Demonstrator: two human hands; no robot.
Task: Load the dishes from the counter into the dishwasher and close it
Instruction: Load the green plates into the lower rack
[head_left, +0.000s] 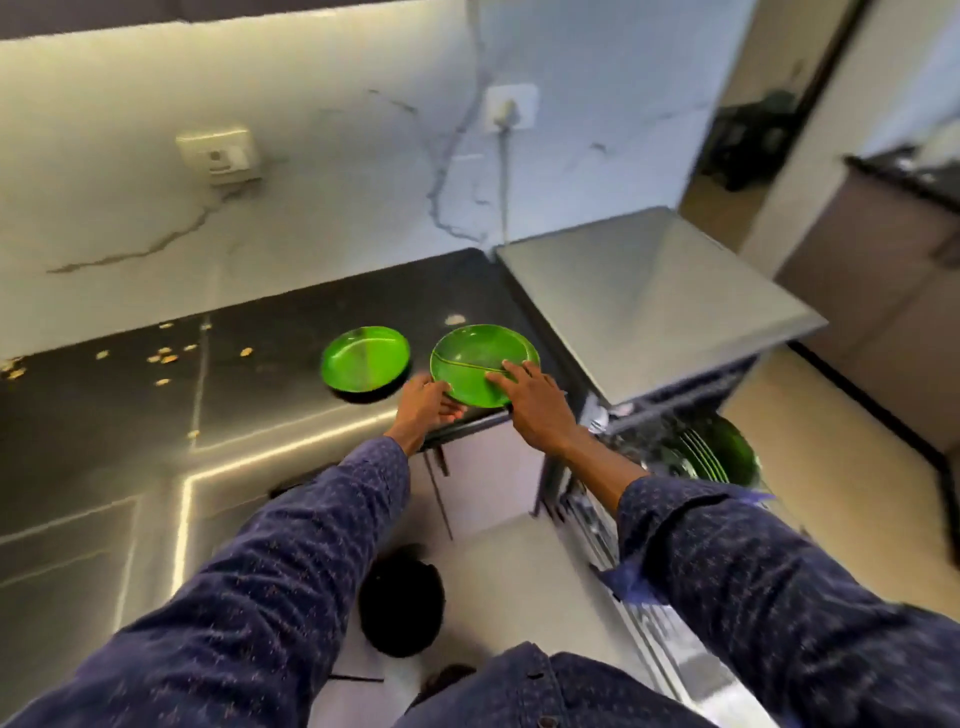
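1. Both hands on green plate (480, 364): right hand (530, 400) fingers lie flat on its top, left hand (426, 402) grips the 7 o'clock rim.
2. Plate sits at counter (260, 405) edge; second green plate (365, 358) at its 9 o'clock.
3. Open dishwasher (675, 332) at 3 o'clock, green plates racked (722, 457) inside.

Both arms reach fwd, dark patterned sleeves to the wrists. Left hand (426, 402) w/ fingers curled at the near-left rim of a green plate (475, 364). Right hand (535, 402) palm down, fingers laid flat over its near-right part.
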